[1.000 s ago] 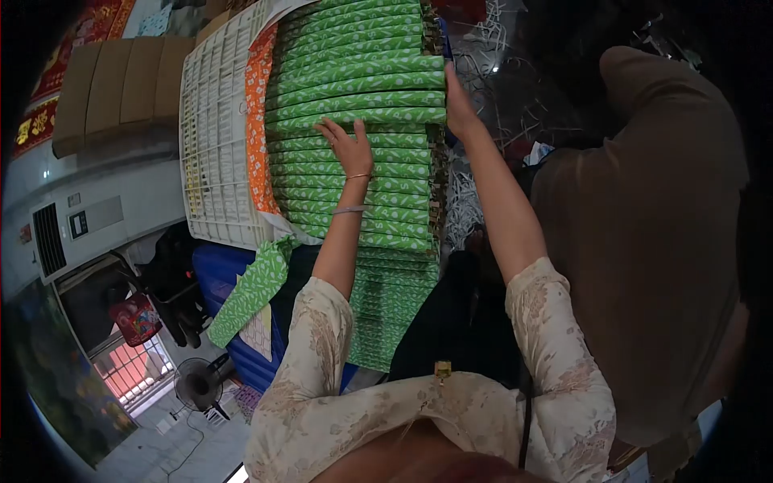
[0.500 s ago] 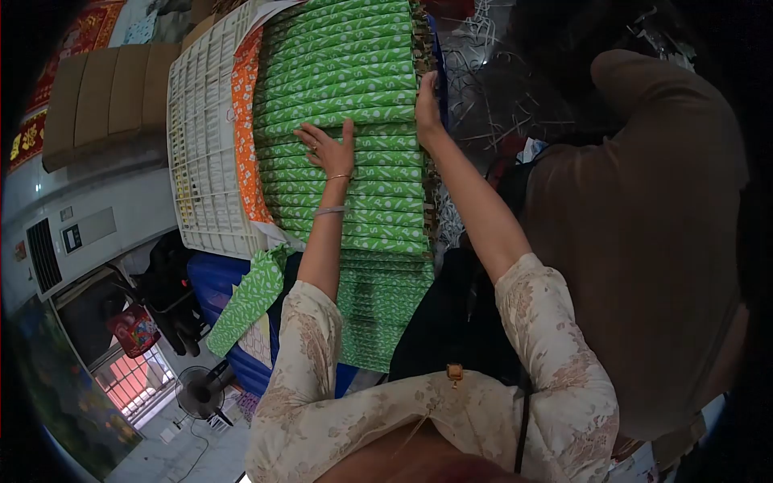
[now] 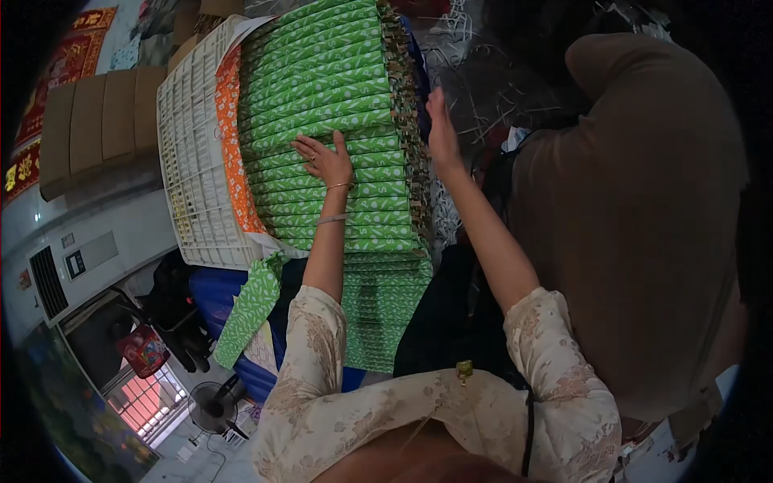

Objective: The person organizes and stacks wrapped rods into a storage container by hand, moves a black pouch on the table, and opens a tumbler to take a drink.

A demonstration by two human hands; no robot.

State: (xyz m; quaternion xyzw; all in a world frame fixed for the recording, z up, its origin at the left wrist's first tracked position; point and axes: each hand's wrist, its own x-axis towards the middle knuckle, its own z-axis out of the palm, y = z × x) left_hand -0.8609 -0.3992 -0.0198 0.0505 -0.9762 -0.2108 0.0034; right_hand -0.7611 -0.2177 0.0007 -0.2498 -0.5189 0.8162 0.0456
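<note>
Green patterned rolls or folded bundles (image 3: 322, 105) lie side by side in a long row, with their rough ends facing right. My left hand (image 3: 324, 161) rests on top of them, fingers spread, holding nothing. Just off their right ends, my right hand (image 3: 443, 137) is raised with its fingers stretched out and a gap between it and the bundles. An orange patterned strip (image 3: 231, 137) runs along the left side of the row, beside a white wire rack (image 3: 193, 153). More green layers (image 3: 378, 306) show below the row.
A person in brown (image 3: 636, 217) is close on the right. White paper strips (image 3: 447, 209) litter the floor. A loose green piece (image 3: 251, 310) lies over a blue surface (image 3: 211, 283) at lower left. Brown boxes (image 3: 101, 125) and a fan (image 3: 213, 406) are on the left.
My right hand has come away from the ends of the bundles. My left hand stays on top of them. The bundles have shifted left in view.
</note>
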